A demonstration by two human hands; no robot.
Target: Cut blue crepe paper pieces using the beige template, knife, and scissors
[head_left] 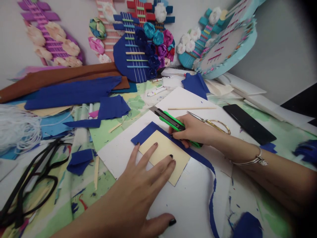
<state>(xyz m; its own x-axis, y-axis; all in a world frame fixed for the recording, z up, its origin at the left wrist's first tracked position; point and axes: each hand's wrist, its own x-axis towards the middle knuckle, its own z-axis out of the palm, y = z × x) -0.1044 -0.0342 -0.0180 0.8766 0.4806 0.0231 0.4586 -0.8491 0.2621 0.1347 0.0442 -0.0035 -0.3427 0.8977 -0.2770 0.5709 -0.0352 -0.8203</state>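
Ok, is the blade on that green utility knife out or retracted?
Out: the metal blade extends past the front end of the green utility knife, held in the right hand.

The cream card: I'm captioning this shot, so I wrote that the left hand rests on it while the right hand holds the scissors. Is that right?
Not quite: the head view shows the right hand holding the cutter; the scissors lie on the white sheet. The left hand does rest on the cream card.

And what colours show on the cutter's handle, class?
The cutter's handle is bright green and black; the head view shows it.
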